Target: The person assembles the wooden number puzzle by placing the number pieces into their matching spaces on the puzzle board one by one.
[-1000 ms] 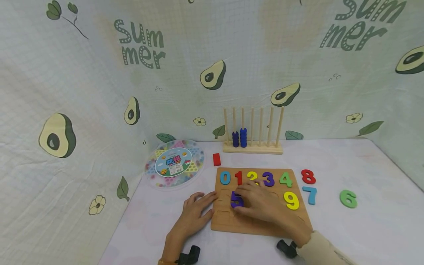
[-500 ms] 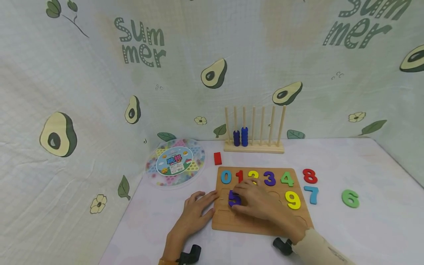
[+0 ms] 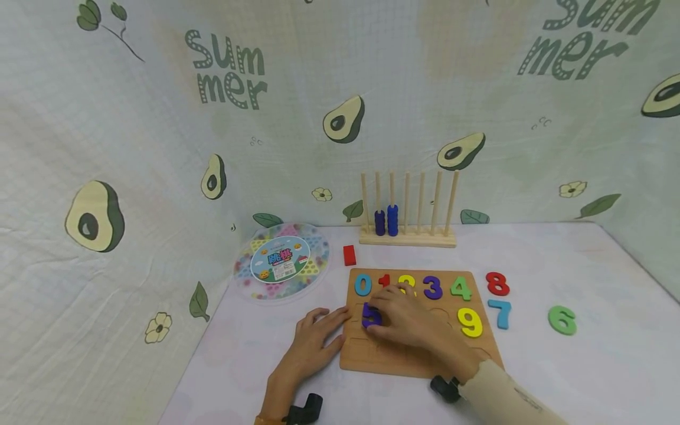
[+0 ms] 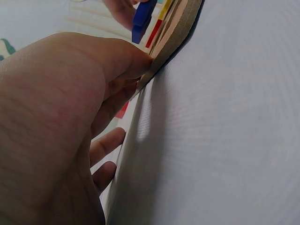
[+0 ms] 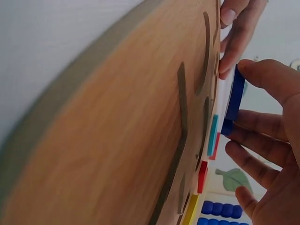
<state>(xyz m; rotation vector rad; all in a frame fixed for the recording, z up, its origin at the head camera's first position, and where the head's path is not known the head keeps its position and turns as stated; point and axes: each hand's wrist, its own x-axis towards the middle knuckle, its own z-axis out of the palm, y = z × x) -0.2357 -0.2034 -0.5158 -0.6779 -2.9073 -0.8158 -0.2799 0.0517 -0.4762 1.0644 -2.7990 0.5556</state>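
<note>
A pale cloth-covered bench (image 3: 584, 366) carries everything here. On it lies the wooden number board (image 3: 419, 363), with a red block (image 3: 349, 255) just behind it. A round clear game box (image 3: 280, 261) sits to the board's left, a peg rack (image 3: 408, 236) at the back. Loose on the cloth right of the board: red 8 (image 3: 497, 284), blue 7 (image 3: 500, 313), green 6 (image 3: 562, 320).

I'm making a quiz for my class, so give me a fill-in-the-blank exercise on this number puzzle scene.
1. The right hand holds the purple number ____ over the wooden board.
2. The green 6 lies on the table, ____ the board.
3. The left hand rests at the board's ____ edge.
4. The peg rack carries ____ stacks of blue rings.

Missing words: 5; off; left; two
</note>
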